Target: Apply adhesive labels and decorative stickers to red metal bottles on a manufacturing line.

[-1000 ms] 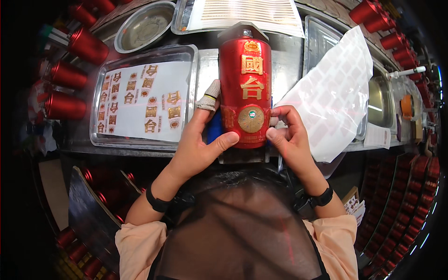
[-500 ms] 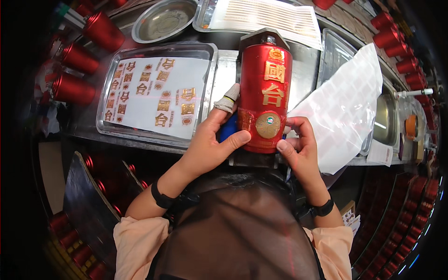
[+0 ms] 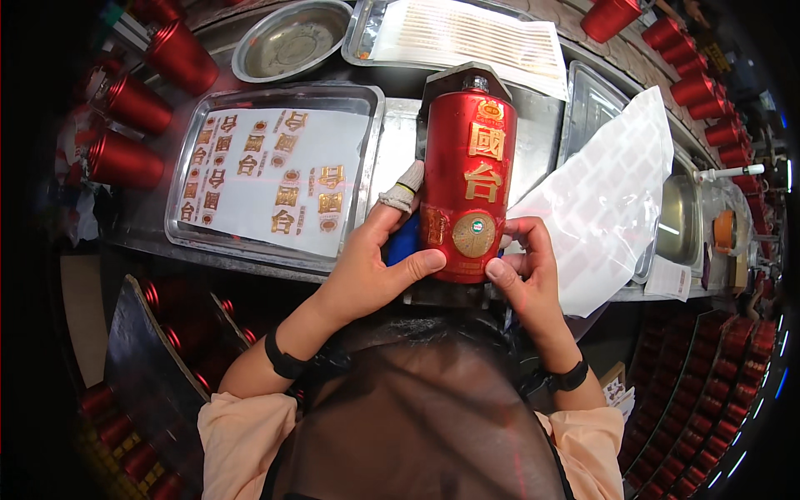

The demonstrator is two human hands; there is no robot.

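The left hand, a pale cover on one fingertip, grips the red bottle low on its left side, thumb on the front; the right hand pinches the lower right edge between thumb and bent fingers. The bottle's neck points to the far side, raised gold characters and a round gold medallion facing up. Just left, a metal tray holds a white sheet bearing gold characters; right lies a large patterned sheet; a metal bowl sits at far left
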